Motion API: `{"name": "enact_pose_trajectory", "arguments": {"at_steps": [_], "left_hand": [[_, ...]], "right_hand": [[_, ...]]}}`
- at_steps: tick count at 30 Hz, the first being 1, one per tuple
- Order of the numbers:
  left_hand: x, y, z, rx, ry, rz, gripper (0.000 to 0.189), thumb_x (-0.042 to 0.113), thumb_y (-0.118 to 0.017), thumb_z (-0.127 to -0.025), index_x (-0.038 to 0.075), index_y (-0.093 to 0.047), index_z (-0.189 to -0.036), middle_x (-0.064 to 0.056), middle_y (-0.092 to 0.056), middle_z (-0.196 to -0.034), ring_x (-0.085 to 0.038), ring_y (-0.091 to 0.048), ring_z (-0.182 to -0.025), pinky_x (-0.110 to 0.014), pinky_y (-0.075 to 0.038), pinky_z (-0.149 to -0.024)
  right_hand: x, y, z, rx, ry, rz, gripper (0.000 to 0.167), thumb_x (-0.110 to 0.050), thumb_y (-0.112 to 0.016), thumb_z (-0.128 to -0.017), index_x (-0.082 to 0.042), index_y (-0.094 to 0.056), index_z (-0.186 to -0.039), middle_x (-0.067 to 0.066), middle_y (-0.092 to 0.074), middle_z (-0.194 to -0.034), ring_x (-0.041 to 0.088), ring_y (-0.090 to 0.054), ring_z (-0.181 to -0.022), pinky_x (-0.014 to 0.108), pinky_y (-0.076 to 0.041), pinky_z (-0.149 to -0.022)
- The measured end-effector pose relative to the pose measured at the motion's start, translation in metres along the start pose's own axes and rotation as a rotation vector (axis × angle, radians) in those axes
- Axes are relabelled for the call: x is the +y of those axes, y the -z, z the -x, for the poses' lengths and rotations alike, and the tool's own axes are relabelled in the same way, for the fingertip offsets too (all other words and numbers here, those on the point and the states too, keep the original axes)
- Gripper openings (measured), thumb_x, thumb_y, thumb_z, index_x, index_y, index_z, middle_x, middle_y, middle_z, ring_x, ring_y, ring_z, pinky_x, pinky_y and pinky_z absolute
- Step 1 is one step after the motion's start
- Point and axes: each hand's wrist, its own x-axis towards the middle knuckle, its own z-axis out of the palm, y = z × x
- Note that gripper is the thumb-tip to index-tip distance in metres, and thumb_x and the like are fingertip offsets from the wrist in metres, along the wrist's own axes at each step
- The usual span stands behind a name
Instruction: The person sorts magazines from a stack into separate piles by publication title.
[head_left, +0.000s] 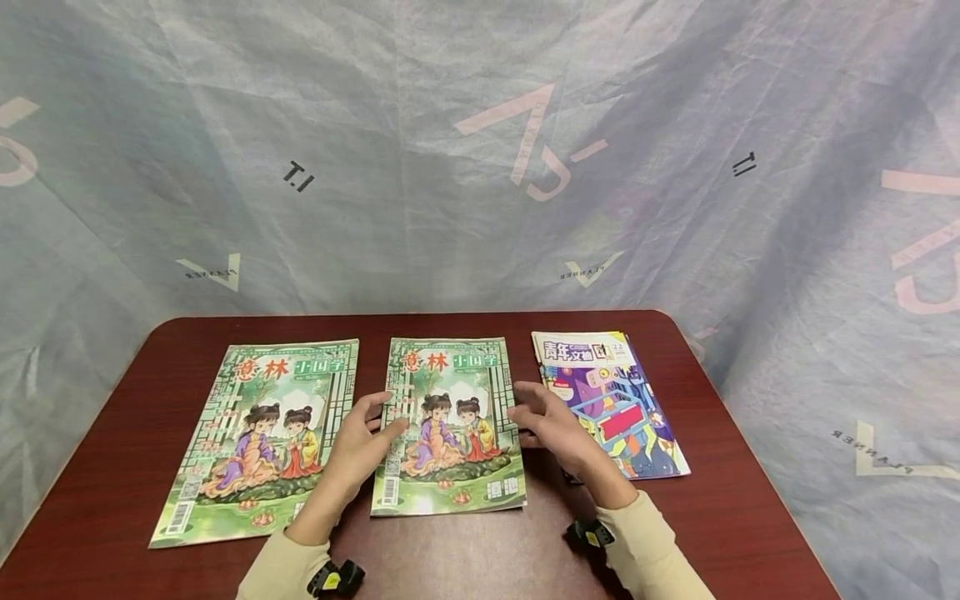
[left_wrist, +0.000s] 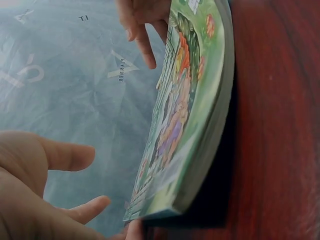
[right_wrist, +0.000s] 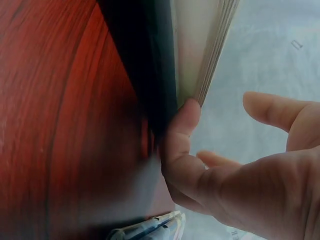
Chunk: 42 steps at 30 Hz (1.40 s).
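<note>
A green illustrated magazine (head_left: 450, 433), with two cartoon figures on its cover, lies between my two hands at the middle of the table. My left hand (head_left: 367, 442) is at its left edge. In the left wrist view the thumb (left_wrist: 70, 156) stands apart from the cover, and a fingertip meets the magazine's near corner low in the picture. At the opposite edge is my right hand (head_left: 558, 429). One bent finger (right_wrist: 187, 120) touches the page edges (right_wrist: 200, 55) there, while the thumb (right_wrist: 272, 110) stays away from them. Some fingertips are hidden beside or under the magazine.
Left of my hands lies another magazine (head_left: 262, 442) with the same green cover. A purple and blue magazine (head_left: 615, 408) lies on the right, with other edges showing beneath it. The dark red table (head_left: 720, 517) ends at a grey printed curtain (head_left: 420, 167).
</note>
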Motion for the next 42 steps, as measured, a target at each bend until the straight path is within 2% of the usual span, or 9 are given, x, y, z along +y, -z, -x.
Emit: {"name": "enact_pose_trajectory", "arguments": {"at_steps": [4,8,12,22,27,36,39,42], "left_hand": [[-0.0003,0.0001,0.0003,-0.002,0.006,-0.005,0.055,0.013,-0.071,-0.109,-0.003,-0.053,-0.158,-0.033,-0.044,-0.167,-0.057,-0.043,-0.15,-0.069,-0.043,-0.118],[-0.0012,-0.0002,0.0006,-0.005,-0.004,-0.059,0.053,0.015,-0.071,-0.109,-0.004,-0.056,-0.156,-0.031,-0.048,-0.165,-0.056,-0.048,-0.146,-0.067,-0.047,-0.112],[-0.002,-0.0003,-0.0001,-0.001,-0.015,-0.089,0.052,0.015,-0.071,-0.108,-0.004,-0.058,-0.155,-0.032,-0.049,-0.164,-0.054,-0.05,-0.143,-0.066,-0.048,-0.11],[-0.0039,0.0017,-0.0019,-0.042,0.005,0.025,0.053,0.009,-0.068,-0.109,-0.005,-0.054,-0.159,-0.034,-0.039,-0.17,-0.058,-0.045,-0.15,-0.066,-0.048,-0.115],[-0.0045,0.0025,-0.0024,-0.046,0.0,0.033,0.051,0.007,-0.068,-0.109,-0.006,-0.056,-0.157,-0.035,-0.041,-0.169,-0.058,-0.046,-0.15,-0.065,-0.048,-0.116],[-0.0047,0.0032,-0.0015,-0.042,0.004,0.038,0.049,0.007,-0.068,-0.109,-0.004,-0.059,-0.156,-0.034,-0.04,-0.17,-0.054,-0.048,-0.15,-0.064,-0.048,-0.116],[-0.0049,0.003,-0.0018,-0.043,0.004,0.04,0.049,0.007,-0.068,-0.109,-0.004,-0.059,-0.156,-0.033,-0.04,-0.17,-0.055,-0.047,-0.151,-0.065,-0.047,-0.117],[-0.0048,0.0029,-0.0019,-0.045,0.004,0.04,0.049,0.007,-0.068,-0.109,-0.004,-0.059,-0.156,-0.033,-0.04,-0.17,-0.055,-0.047,-0.15,-0.065,-0.047,-0.117]], "right_hand": [[0.0022,0.0016,-0.0012,-0.021,-0.001,0.025,0.057,-0.012,-0.061,-0.113,0.005,-0.044,-0.164,0.033,-0.056,-0.153,0.044,-0.063,-0.132,0.053,-0.061,-0.098],[0.0048,0.0027,-0.0024,-0.015,-0.005,0.036,0.053,-0.009,-0.061,-0.113,0.004,-0.049,-0.162,0.026,-0.061,-0.137,0.035,-0.064,-0.123,0.047,-0.061,-0.093],[0.0053,0.0032,-0.0028,-0.014,-0.001,0.033,0.05,-0.005,-0.059,-0.113,0.004,-0.05,-0.161,0.018,-0.057,-0.127,0.029,-0.061,-0.115,0.042,-0.058,-0.087],[0.0036,0.0035,-0.0021,-0.023,0.027,0.041,0.05,-0.003,-0.06,-0.112,0.003,-0.051,-0.161,0.016,-0.055,-0.126,0.024,-0.057,-0.103,0.043,-0.058,-0.085],[0.0032,0.0031,-0.0018,-0.031,0.04,0.044,0.051,-0.002,-0.061,-0.111,0.003,-0.051,-0.161,0.016,-0.053,-0.124,0.024,-0.056,-0.1,0.043,-0.058,-0.084],[0.0071,0.0019,-0.0022,-0.003,0.071,0.108,0.051,0.0,-0.065,-0.108,0.001,-0.056,-0.158,0.025,-0.057,-0.137,0.027,-0.064,-0.11,0.043,-0.062,-0.084],[0.0089,0.0018,-0.003,0.014,0.085,0.128,0.052,0.001,-0.067,-0.106,0.001,-0.058,-0.157,0.025,-0.058,-0.138,0.028,-0.064,-0.113,0.042,-0.064,-0.085],[0.0099,0.0012,-0.0036,0.029,0.091,0.13,0.052,0.002,-0.068,-0.105,0.001,-0.059,-0.156,0.024,-0.059,-0.135,0.026,-0.063,-0.11,0.038,-0.062,-0.083]]}}
